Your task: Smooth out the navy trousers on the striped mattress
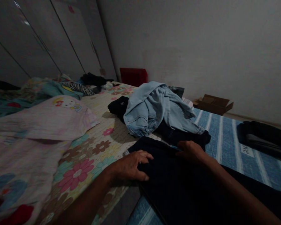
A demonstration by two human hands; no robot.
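A dark navy garment (pixel 168 181), probably trousers, lies spread over the bed in front of me. My left hand (pixel 131 165) rests on its left edge, open, with the thumb and fingers apart on the cloth. Near the garment's far edge, my right hand (pixel 190 151) touches the fabric with its fingers loosely stretched out to the left; some of them are hidden. Just beyond the hands sits a heap with a light blue denim garment (pixel 152 109) on top. Dark clothing (pixel 184 136) shows beneath the denim, and a black piece with a small pale mark (pixel 119 106) pokes out on the left.
A pink cartoon-print cloth (pixel 44 122) covers the left of the flowered bedding (pixel 100 147). More crumpled clothes (pixel 61 87) lie behind it. Folded dark clothes (pixel 267 134) rest on the blue striped surface (pixel 221 137) at right. A cardboard box (pixel 213 104) and red object (pixel 133 76) stand near the wall.
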